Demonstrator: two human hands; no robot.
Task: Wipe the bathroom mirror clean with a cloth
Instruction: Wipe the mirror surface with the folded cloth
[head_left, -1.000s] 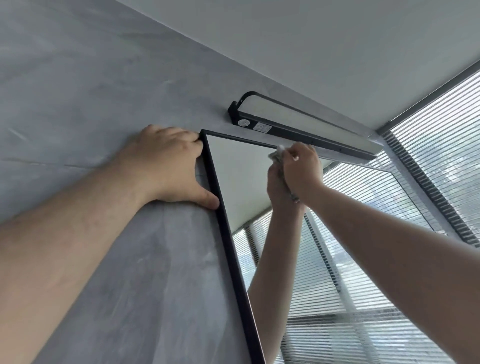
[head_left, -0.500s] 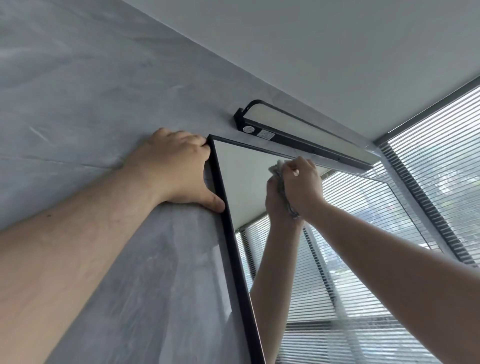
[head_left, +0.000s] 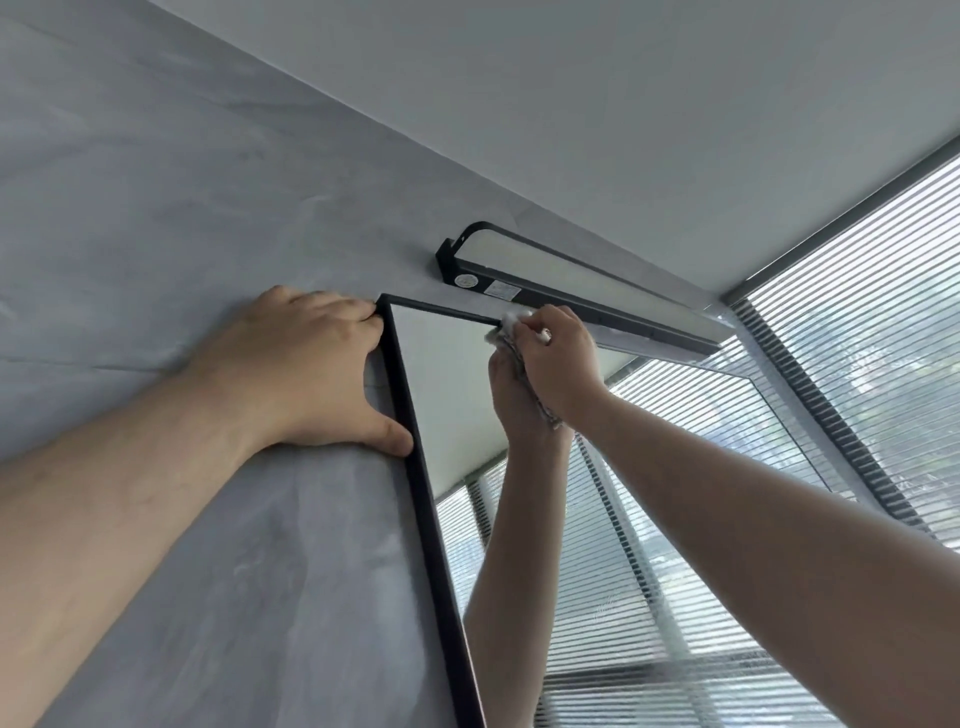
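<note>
Grey, marbled wall (head_left: 156, 208) fills the left of the head view, meeting a pale ceiling, with slatted blinds (head_left: 883, 338) to the right and a black light bar (head_left: 571, 291) fixed just above the mirror (head_left: 452, 395).

The mirror is mounted to the wall in a thin black frame (head_left: 415, 478); its glass reflects the blinds and the person's arm. The left hand (head_left: 311, 369) lies flat on the wall, fingers together against the frame's upper left corner and thumb touching the frame's edge, holding nothing.

The right hand (head_left: 558, 358) has its fingers clamped around a small pale cloth (head_left: 511, 325), bunched and pressed to the glass right under the top frame rail, close beneath the light bar.

The cloth looks soft, light and easily crumpled, best held wadded in the fist as it is. The glass is likely stiff, smooth and breakable, so moderate flat pressure seems wise, with care near the lamp.
</note>
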